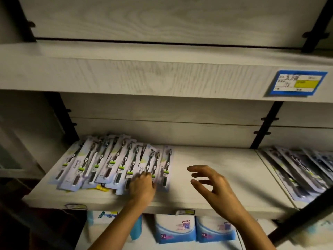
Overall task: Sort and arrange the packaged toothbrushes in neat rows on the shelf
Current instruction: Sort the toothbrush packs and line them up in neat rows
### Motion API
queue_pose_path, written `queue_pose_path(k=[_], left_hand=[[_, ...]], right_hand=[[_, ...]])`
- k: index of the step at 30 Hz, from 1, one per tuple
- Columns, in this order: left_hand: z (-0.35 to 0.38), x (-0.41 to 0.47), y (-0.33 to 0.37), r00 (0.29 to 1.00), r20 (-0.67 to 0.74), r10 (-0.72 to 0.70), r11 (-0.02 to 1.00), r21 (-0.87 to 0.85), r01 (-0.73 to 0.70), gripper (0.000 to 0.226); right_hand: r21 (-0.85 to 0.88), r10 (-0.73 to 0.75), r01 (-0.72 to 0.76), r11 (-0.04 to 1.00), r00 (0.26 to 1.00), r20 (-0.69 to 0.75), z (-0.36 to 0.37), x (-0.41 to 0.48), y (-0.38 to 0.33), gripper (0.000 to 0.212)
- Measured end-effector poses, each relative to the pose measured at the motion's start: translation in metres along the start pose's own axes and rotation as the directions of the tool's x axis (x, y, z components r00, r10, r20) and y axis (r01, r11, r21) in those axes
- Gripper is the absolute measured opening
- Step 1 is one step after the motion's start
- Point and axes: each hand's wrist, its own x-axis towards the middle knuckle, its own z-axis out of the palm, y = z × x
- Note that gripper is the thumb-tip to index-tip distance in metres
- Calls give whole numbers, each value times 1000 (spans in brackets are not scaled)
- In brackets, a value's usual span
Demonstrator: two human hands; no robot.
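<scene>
Whitish wooden shelf (234,163) carries the packaged toothbrushes (108,163) on its left half, overlapped like a fan and not yet in rows. My left hand (142,186) lays its fingertips on the rightmost packs, I think to draw one out; if it pinches, I cannot tell. My right hand (214,186) hovers with fingers spread and holds nothing, over bare board. This free room reaches to the black upright (266,127); the front edge is near.

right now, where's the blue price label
In the head view the blue price label sits on the front edge of the upper shelf, far right, above and to the right of the right hand.
</scene>
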Motion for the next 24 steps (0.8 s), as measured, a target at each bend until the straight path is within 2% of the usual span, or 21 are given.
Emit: queue_pose_path(k=[5, 8, 13, 17, 24], left_hand=[[11, 15, 9, 997, 77, 2, 939, 343, -28, 27], [15, 17, 10, 995, 101, 25, 908, 414, -64, 28], [20, 20, 8, 996, 84, -15, 961, 276, -9, 36], [16, 18, 6, 999, 9, -34, 994, 106, 33, 43], [7, 21, 4, 998, -20, -65, 980, -189, 60, 38]], right_hand=[[-2, 8, -8, 1000, 1000, 9, 1, 1, 0, 29], [-9, 17, -17, 1000, 1000, 14, 1, 0, 4, 29], [17, 19, -19, 1000, 1000, 22, 8, 2, 6, 28], [44, 30, -31, 999, 999, 35, 16, 6, 3, 28], [126, 66, -74, 989, 995, 70, 32, 14, -2, 27]])
